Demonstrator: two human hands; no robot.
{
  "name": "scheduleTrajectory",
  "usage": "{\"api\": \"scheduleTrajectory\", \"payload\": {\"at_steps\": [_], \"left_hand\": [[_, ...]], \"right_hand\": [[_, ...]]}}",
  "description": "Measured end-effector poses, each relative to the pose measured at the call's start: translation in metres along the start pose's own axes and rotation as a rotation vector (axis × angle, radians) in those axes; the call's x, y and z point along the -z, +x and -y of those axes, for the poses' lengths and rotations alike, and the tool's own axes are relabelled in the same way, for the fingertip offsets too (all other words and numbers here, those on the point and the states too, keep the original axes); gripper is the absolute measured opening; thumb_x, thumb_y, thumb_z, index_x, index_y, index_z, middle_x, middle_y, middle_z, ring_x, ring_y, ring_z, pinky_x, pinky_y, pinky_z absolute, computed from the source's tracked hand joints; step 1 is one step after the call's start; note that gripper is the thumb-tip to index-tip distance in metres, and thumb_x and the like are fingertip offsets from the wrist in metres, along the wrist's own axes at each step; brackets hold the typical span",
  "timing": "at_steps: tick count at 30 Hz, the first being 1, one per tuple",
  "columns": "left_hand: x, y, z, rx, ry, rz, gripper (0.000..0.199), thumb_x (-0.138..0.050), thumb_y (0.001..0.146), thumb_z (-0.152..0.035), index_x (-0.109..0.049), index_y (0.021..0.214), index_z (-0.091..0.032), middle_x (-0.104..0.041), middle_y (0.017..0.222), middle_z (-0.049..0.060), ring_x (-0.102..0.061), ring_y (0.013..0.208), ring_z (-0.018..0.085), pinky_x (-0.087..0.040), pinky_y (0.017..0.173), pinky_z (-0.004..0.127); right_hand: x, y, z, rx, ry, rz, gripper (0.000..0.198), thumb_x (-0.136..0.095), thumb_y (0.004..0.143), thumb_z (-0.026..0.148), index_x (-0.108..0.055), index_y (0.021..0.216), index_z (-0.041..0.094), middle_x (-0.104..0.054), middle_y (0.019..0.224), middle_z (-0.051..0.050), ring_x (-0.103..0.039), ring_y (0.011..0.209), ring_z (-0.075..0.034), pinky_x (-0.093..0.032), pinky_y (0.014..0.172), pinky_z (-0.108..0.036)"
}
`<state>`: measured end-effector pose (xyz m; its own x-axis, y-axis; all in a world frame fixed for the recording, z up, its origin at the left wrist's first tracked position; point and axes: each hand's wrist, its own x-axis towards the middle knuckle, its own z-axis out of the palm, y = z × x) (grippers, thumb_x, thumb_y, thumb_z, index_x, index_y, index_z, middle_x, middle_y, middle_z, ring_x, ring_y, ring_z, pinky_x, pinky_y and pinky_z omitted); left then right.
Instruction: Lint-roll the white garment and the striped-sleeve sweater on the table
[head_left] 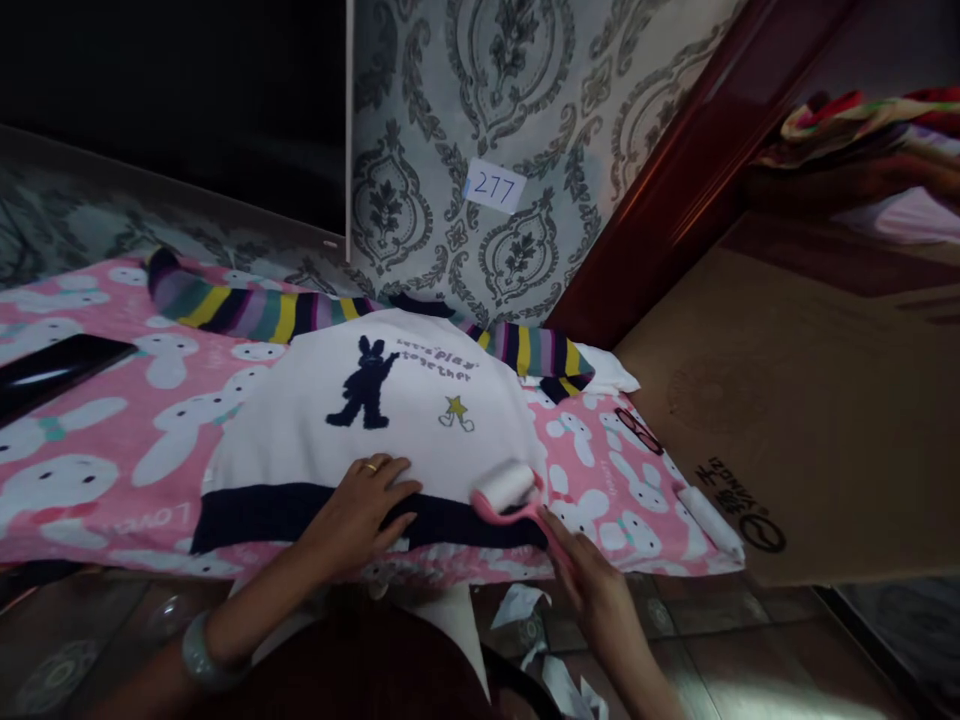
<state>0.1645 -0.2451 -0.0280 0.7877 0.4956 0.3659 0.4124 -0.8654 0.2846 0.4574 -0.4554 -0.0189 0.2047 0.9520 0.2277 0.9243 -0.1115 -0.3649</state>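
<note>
A white sweater (292,430) with striped sleeves, a dark rabbit figure and a navy hem lies spread on a pink rabbit-print cloth (150,470). My left hand (367,510) rests on the sweater's lower edge, fingers loosely stretched and holding nothing. In my right hand (589,575) is the pink handle of a lint roller (510,488). Its white roll is at the lower right of the sweater, by the navy hem. Whether the roll presses on the fabric I cannot tell.
A black phone (60,370) lies at left. Red-framed glasses (639,430) and a white roll (712,525) sit near the right edge, beside a large cardboard box (810,400). White paper scraps (562,685) are on the floor. A dark screen (172,100) stands behind.
</note>
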Motion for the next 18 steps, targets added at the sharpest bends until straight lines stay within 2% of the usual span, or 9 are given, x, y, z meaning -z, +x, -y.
{"api": "scheduleTrajectory", "payload": {"at_steps": [3,5,7,9,12,15,18], "left_hand": [[0.0,0.001,-0.003,0.0,0.0,0.002,0.031,-0.052,0.093,-0.037,-0.065,0.12,-0.028,-0.059,0.131,0.007,-0.05,0.119,0.029,-0.041,0.1,0.049],[0.005,0.0,-0.004,-0.01,-0.009,0.016,0.029,-0.051,0.093,-0.035,-0.065,0.118,-0.028,-0.06,0.13,0.007,-0.052,0.119,0.028,-0.042,0.101,0.048],[0.014,-0.004,0.0,0.008,0.004,0.017,0.03,-0.048,0.094,-0.032,-0.066,0.117,-0.027,-0.063,0.129,0.007,-0.054,0.119,0.026,-0.042,0.102,0.047],[0.026,-0.014,0.011,0.098,0.076,-0.02,0.034,-0.043,0.096,-0.031,-0.065,0.121,-0.026,-0.062,0.132,0.008,-0.053,0.125,0.026,-0.038,0.108,0.05],[0.04,-0.04,0.034,0.336,0.246,-0.076,0.043,-0.044,0.094,-0.035,-0.061,0.131,-0.023,-0.053,0.145,0.013,-0.042,0.139,0.034,-0.027,0.114,0.059],[0.043,-0.066,0.053,0.524,0.347,-0.044,0.054,-0.048,0.091,-0.045,-0.056,0.138,-0.021,-0.047,0.151,0.018,-0.035,0.142,0.041,-0.026,0.112,0.063],[0.041,-0.08,0.056,0.571,0.408,-0.027,0.059,-0.043,0.092,-0.048,-0.05,0.145,-0.022,-0.044,0.153,0.017,-0.035,0.143,0.042,-0.026,0.112,0.063]], "right_hand": [[0.034,-0.037,-0.02,0.013,0.042,-0.014,0.046,-0.045,0.097,0.031,-0.053,0.142,0.037,-0.071,0.116,-0.007,-0.071,0.099,-0.022,-0.058,0.079,-0.028],[0.051,-0.034,-0.018,0.005,0.052,-0.029,0.044,-0.049,0.095,0.036,-0.057,0.138,0.038,-0.072,0.115,-0.006,-0.071,0.101,-0.023,-0.058,0.081,-0.03],[0.055,-0.011,-0.004,0.003,0.064,-0.027,0.044,-0.049,0.095,0.039,-0.056,0.139,0.037,-0.072,0.112,-0.006,-0.071,0.097,-0.023,-0.058,0.079,-0.031],[0.043,0.024,0.02,0.044,0.073,0.0,0.045,-0.045,0.097,0.038,-0.054,0.142,0.035,-0.072,0.104,-0.007,-0.071,0.087,-0.022,-0.057,0.074,-0.03],[0.007,0.086,0.067,0.161,0.021,0.081,0.046,-0.043,0.097,0.031,-0.054,0.141,0.031,-0.069,0.089,-0.006,-0.067,0.074,-0.019,-0.053,0.07,-0.028],[-0.03,0.147,0.117,0.157,-0.097,0.157,0.05,-0.047,0.095,0.023,-0.05,0.144,0.034,-0.069,0.096,-0.005,-0.066,0.083,-0.02,-0.05,0.075,-0.027],[-0.051,0.189,0.154,0.13,-0.117,0.181,0.051,-0.048,0.097,0.025,-0.046,0.147,0.036,-0.069,0.105,-0.006,-0.066,0.093,-0.022,-0.049,0.081,-0.029]]}}
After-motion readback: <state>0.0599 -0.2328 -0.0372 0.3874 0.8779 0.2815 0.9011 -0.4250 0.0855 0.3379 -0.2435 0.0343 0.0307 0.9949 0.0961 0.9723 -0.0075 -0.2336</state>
